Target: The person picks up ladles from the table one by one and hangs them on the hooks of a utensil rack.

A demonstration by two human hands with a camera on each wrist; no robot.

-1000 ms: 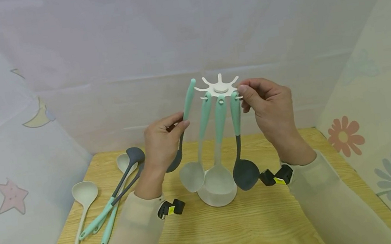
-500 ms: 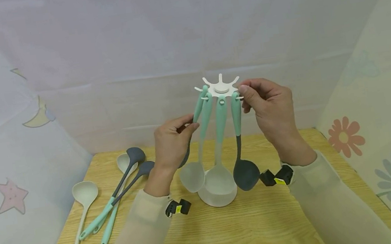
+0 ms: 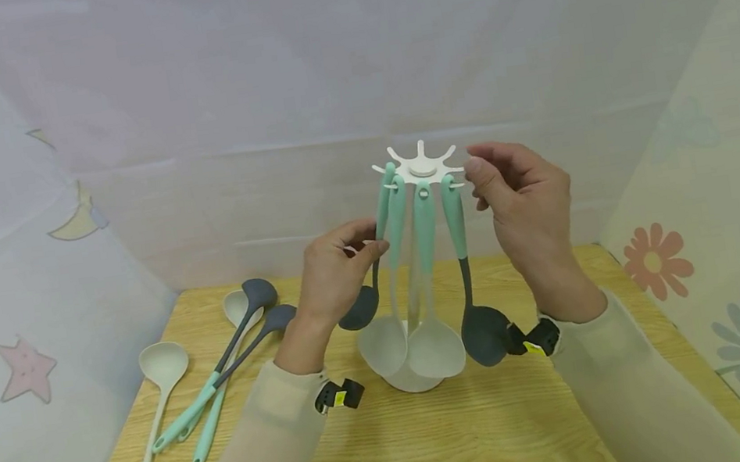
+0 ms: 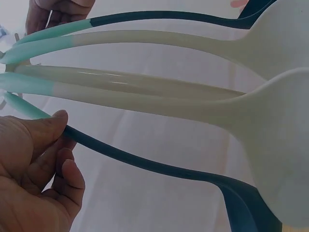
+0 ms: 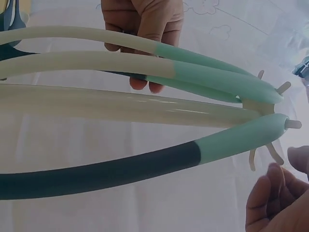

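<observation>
A white rack with radiating hooks [image 3: 423, 168] stands on a pole above a round white base [image 3: 412, 379]. My left hand [image 3: 345, 270] pinches a dark ladle [image 4: 140, 162] where its mint-green handle meets the dark shaft; the handle's top is at a left hook. Two pale ladles [image 3: 384, 346] with mint handles hang at the front. A second dark ladle [image 3: 487, 337] hangs on the right, its handle hole over a hook. My right hand [image 3: 530, 196] is just beside the right hooks, fingers loosely bent, thumb apart from the fingertips in the right wrist view.
On the left of the wooden table [image 3: 388, 457] lies a pale ladle [image 3: 164, 364] with a mint handle. Beside it, two dark ladles [image 3: 259, 292] lie crossed over pale-headed utensils [image 3: 236, 306]. Printed cloth walls [image 3: 291, 76] enclose the back and sides.
My left hand has brought the dark ladle rightward to the left hook, its top lowering onto it. The hung ladles have swung slightly right, and my right hand has moved off the rack's edge.
</observation>
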